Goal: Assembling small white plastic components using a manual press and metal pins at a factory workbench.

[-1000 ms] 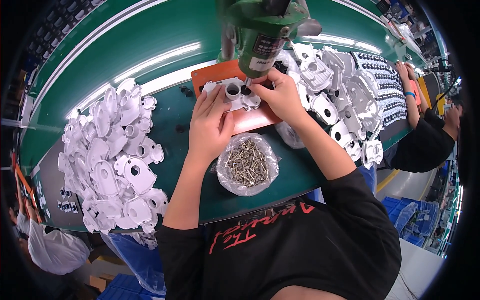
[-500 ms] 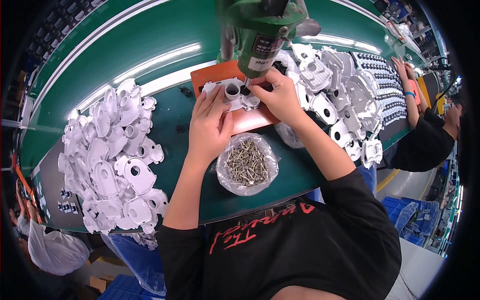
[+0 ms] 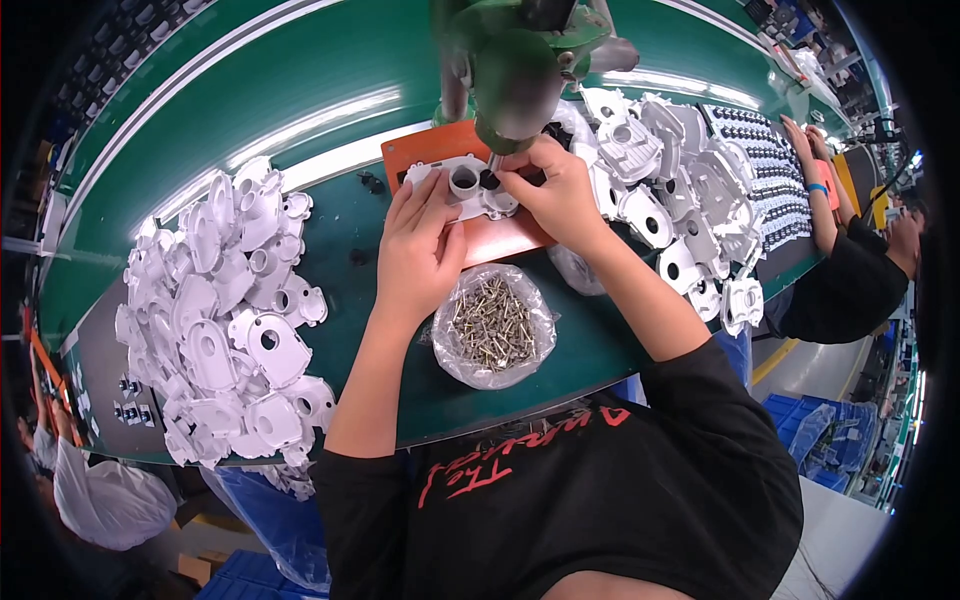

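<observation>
A white plastic housing (image 3: pixel 464 181) with a round tube opening lies on an orange plate (image 3: pixel 410 150). My left hand (image 3: pixel 422 245) rests over its left side, the fingers laid on top and the thumb along the near edge, gripping it. At the housing's right part, my right hand (image 3: pixel 556 198) pinches with thumb and forefinger at a small black part (image 3: pixel 489 180); the fingers hide some of it. Right above the pinch comes down the thin metal tip of a green machine head (image 3: pixel 515 90).
Nearer me stands a clear plastic bag of screws (image 3: pixel 493 330). White housings are heaped at left (image 3: pixel 215 310) and at right (image 3: pixel 690 180). Rows of black-and-white parts (image 3: pixel 780 180) lie far right, beside another person's arm (image 3: pixel 822 190). Small black pieces (image 3: pixel 371 183) lie left of the plate.
My hands and the housing stay almost in place; the right hand has shifted very slightly. The green machine head, sharp before, now looks blurred.
</observation>
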`<state>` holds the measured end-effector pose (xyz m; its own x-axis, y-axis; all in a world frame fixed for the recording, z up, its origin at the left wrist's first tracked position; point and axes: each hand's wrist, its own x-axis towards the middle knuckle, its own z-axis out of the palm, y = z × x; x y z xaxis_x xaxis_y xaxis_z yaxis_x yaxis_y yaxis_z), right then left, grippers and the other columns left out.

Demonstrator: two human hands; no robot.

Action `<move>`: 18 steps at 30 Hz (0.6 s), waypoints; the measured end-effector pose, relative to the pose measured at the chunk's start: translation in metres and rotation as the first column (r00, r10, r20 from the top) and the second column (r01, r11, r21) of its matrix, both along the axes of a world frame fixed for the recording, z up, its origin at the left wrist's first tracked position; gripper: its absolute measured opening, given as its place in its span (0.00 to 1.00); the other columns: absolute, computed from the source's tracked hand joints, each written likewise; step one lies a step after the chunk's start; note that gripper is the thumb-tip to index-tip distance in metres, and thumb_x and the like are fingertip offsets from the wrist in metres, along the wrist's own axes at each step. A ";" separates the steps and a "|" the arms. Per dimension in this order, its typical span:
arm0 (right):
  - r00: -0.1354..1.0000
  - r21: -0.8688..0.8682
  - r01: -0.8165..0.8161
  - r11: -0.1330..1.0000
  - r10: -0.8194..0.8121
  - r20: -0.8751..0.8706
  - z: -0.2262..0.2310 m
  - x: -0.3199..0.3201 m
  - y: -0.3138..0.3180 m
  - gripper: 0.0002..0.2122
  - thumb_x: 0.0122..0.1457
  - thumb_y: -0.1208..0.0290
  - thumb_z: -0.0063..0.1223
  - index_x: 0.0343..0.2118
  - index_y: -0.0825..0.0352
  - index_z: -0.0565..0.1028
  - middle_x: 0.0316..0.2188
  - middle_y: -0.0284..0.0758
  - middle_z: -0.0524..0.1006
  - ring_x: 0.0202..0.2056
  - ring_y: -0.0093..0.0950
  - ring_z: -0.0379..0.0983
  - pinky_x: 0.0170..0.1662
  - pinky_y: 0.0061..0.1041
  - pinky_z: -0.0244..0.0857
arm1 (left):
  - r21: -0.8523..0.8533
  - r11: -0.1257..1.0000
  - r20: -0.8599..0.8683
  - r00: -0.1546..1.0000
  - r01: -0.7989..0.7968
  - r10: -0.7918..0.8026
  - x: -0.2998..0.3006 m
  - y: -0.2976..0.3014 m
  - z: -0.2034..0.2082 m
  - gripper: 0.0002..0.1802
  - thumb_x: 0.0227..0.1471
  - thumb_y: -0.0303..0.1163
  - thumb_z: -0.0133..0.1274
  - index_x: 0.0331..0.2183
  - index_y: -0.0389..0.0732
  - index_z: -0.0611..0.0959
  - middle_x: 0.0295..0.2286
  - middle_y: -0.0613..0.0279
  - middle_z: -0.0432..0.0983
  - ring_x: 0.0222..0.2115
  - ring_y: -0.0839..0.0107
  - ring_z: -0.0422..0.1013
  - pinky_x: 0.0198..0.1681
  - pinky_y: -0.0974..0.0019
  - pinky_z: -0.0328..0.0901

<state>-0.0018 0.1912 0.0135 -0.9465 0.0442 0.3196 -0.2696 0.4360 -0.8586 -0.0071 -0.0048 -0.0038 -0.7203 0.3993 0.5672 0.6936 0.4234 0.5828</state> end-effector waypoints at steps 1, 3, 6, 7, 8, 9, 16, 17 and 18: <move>1.000 0.000 0.000 1.000 0.000 -0.001 0.000 0.000 0.000 0.05 0.50 0.80 0.57 0.29 0.74 0.74 0.33 0.34 0.73 0.32 0.21 0.74 0.36 0.18 0.68 | 0.000 1.000 0.003 1.000 0.001 -0.001 0.000 0.000 0.000 0.07 0.45 0.25 0.52 0.30 0.33 0.78 0.45 0.47 0.73 0.50 0.55 0.67 0.58 0.51 0.55; 0.999 0.000 -0.002 1.000 0.001 -0.047 -0.001 0.000 0.001 0.05 0.50 0.80 0.57 0.29 0.74 0.74 0.33 0.34 0.73 0.32 0.21 0.74 0.36 0.18 0.68 | -0.003 1.000 -0.001 1.000 0.000 0.000 0.000 -0.001 -0.001 0.07 0.45 0.25 0.52 0.30 0.33 0.78 0.45 0.47 0.73 0.50 0.55 0.67 0.58 0.51 0.55; 1.000 -0.041 -0.002 0.999 0.002 -0.018 0.000 0.001 -0.001 0.04 0.50 0.81 0.57 0.28 0.74 0.74 0.33 0.34 0.73 0.31 0.20 0.73 0.35 0.18 0.67 | -0.003 1.000 -0.002 1.000 0.001 -0.001 0.000 -0.001 -0.001 0.07 0.45 0.25 0.52 0.30 0.33 0.78 0.45 0.47 0.73 0.50 0.55 0.67 0.58 0.51 0.55; 1.000 -0.041 -0.001 0.999 0.000 -0.018 -0.001 0.001 -0.001 0.04 0.50 0.81 0.57 0.28 0.74 0.74 0.33 0.34 0.73 0.31 0.20 0.73 0.35 0.18 0.67 | 0.001 1.000 0.000 1.000 0.004 -0.004 0.000 0.000 -0.001 0.07 0.45 0.25 0.52 0.31 0.33 0.78 0.45 0.47 0.73 0.50 0.55 0.67 0.58 0.51 0.55; 0.999 -0.009 -0.007 1.000 0.006 -0.050 -0.001 0.001 -0.001 0.04 0.49 0.81 0.57 0.28 0.73 0.75 0.33 0.34 0.73 0.31 0.20 0.72 0.34 0.18 0.67 | 0.000 1.000 0.000 1.000 0.005 -0.005 0.000 0.000 0.000 0.07 0.45 0.25 0.52 0.31 0.33 0.78 0.45 0.47 0.73 0.50 0.55 0.67 0.58 0.51 0.55; 0.997 0.024 -0.011 1.000 0.013 -0.081 -0.002 0.000 0.000 0.04 0.49 0.81 0.57 0.28 0.73 0.75 0.32 0.34 0.73 0.31 0.20 0.72 0.34 0.18 0.66 | -0.003 1.000 0.000 1.000 0.002 -0.002 0.000 -0.001 -0.001 0.08 0.45 0.25 0.52 0.31 0.33 0.78 0.45 0.47 0.73 0.50 0.55 0.67 0.58 0.51 0.55; 0.989 0.131 -0.018 0.991 0.037 -0.140 0.001 0.000 0.000 0.04 0.47 0.80 0.58 0.27 0.72 0.75 0.34 0.36 0.74 0.35 0.27 0.70 0.38 0.24 0.65 | -0.006 1.000 0.000 1.000 0.002 -0.002 -0.001 -0.001 -0.001 0.08 0.45 0.25 0.52 0.31 0.33 0.78 0.45 0.46 0.73 0.50 0.55 0.67 0.58 0.51 0.55; 0.989 0.150 -0.024 0.988 0.045 -0.139 0.001 0.002 0.001 0.04 0.47 0.80 0.57 0.28 0.72 0.75 0.35 0.37 0.74 0.37 0.29 0.70 0.40 0.25 0.64 | -0.006 1.000 0.000 1.000 0.002 -0.002 -0.001 -0.001 -0.001 0.08 0.45 0.25 0.52 0.31 0.33 0.78 0.45 0.46 0.73 0.50 0.55 0.67 0.58 0.51 0.55; 0.989 0.168 -0.032 0.985 0.055 -0.137 0.001 0.003 0.001 0.05 0.47 0.79 0.56 0.29 0.71 0.76 0.35 0.37 0.74 0.39 0.32 0.69 0.41 0.27 0.64 | 0.000 1.000 0.003 1.000 0.001 -0.001 0.000 0.000 0.000 0.08 0.45 0.25 0.52 0.31 0.33 0.78 0.45 0.47 0.73 0.50 0.55 0.67 0.58 0.51 0.55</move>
